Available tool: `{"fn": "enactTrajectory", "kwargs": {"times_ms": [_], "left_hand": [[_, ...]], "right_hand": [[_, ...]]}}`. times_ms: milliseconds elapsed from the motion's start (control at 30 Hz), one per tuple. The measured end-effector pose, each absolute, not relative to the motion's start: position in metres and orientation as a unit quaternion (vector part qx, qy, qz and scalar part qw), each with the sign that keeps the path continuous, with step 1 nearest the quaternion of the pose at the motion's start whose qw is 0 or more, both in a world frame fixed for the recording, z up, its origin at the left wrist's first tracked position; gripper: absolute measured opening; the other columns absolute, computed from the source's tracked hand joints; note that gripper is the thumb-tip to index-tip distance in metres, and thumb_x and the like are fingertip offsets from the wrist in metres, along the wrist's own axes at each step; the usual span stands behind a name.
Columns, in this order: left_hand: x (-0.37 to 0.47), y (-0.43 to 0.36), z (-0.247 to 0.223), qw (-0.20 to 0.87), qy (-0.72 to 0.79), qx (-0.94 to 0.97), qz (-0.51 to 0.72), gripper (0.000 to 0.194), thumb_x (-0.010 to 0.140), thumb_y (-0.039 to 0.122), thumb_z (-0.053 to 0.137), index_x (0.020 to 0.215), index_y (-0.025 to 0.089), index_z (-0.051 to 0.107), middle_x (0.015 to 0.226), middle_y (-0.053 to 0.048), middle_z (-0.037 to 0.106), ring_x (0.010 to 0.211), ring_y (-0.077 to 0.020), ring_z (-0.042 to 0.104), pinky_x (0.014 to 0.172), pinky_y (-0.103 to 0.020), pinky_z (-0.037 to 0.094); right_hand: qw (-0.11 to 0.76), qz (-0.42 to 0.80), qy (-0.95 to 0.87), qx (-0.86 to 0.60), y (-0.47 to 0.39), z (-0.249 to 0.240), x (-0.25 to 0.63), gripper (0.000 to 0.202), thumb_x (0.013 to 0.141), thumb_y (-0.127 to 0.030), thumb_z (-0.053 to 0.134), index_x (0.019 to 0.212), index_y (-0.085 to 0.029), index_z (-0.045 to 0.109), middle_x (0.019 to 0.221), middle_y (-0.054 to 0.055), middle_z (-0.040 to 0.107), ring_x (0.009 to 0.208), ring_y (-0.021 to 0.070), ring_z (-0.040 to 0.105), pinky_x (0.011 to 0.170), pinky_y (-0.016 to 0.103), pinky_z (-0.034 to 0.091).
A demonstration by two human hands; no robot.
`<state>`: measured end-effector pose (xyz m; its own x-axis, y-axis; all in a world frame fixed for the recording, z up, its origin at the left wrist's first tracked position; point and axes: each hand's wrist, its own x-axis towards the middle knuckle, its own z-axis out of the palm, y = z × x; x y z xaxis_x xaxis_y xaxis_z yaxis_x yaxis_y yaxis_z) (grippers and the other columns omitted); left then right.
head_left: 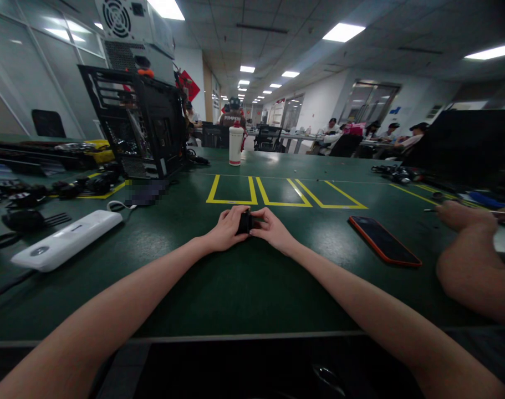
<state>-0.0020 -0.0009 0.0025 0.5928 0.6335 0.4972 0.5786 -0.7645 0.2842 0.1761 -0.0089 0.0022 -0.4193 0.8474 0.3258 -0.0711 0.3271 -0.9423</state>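
A small black object (pixel 245 221) is between my two hands, low over the green table (pixel 235 288) near its middle. My left hand (pixel 228 228) has its fingers wrapped round the object from the left. From the right, the fingertips of my right hand (pixel 273 230) pinch the object's side. Its details are too dark to tell. Just beyond my hands, yellow tape outlines (pixel 231 201) mark the table. A phone with an orange edge (pixel 384 241) lies to the right of my right hand.
A white power strip (pixel 69 238) and cables lie at left. Behind stands an open black computer case (pixel 142 124), with a white bottle (pixel 235 145) farther back. Another person's forearm (pixel 477 266) rests at the right edge, near a dark monitor (pixel 477 149).
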Motion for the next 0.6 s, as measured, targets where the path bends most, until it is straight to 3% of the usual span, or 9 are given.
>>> {"fn": "enactTrajectory", "kwargs": {"times_ms": [300,600], "left_hand": [[-0.0015,-0.0023,0.0036,0.059,0.339,0.889,0.302,0.060,0.072,0.030,0.054,0.121,0.022,0.021,0.120,-0.010,0.037,0.114,-0.0243,0.036,0.095,-0.045,0.026],[-0.0012,-0.0018,0.0024,0.058,0.336,0.889,0.305,0.060,0.072,0.027,0.054,0.122,0.022,0.020,0.120,-0.010,0.037,0.115,-0.0242,0.035,0.096,-0.045,0.025]], "right_hand": [[0.471,0.467,-0.681,-0.311,-0.0110,0.0048,0.1740,0.024,0.067,-0.025,0.061,0.088,-0.020,0.049,0.095,0.001,0.052,0.092,0.0140,0.053,0.088,0.036,0.043],[0.453,0.496,-0.687,-0.276,-0.0085,0.0027,0.1764,0.040,0.063,-0.014,0.063,0.100,-0.021,0.048,0.106,0.003,0.051,0.102,0.0163,0.051,0.095,0.037,0.037]]}}
